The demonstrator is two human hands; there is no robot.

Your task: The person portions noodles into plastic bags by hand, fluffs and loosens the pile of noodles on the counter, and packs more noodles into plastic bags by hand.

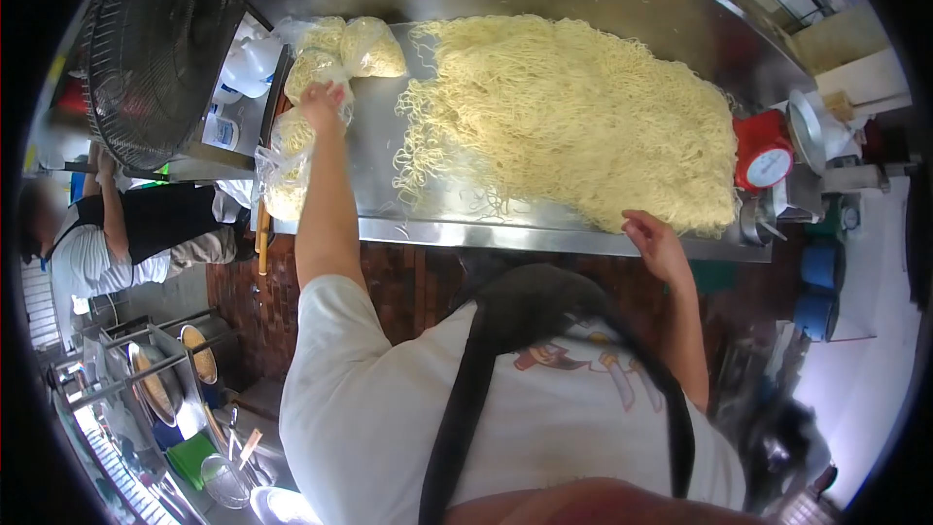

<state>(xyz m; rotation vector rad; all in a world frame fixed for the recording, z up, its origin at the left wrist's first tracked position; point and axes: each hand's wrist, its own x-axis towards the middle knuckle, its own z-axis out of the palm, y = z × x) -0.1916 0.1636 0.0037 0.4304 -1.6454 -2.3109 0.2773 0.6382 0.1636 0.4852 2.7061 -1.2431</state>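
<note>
Yellow noodles (583, 117) lie in a wide layer over the steel table (374, 170). At the table's left end are several clear plastic bags with noodles in them, one of them a bag (372, 47) at the back. My left hand (323, 105) reaches onto these bags, its fingers on or just over one; whether it grips the plastic is too small to tell. My right hand (653, 241) is at the table's front edge, beside the lower right part of the noodle layer, fingers apart and holding nothing.
A red scale (764, 151) stands at the table's right end. A large black fan (155, 49) is at the upper left, near white containers (250, 66). Another person (126, 233) in a dark apron is at the left. Racks with baskets (155, 384) stand lower left.
</note>
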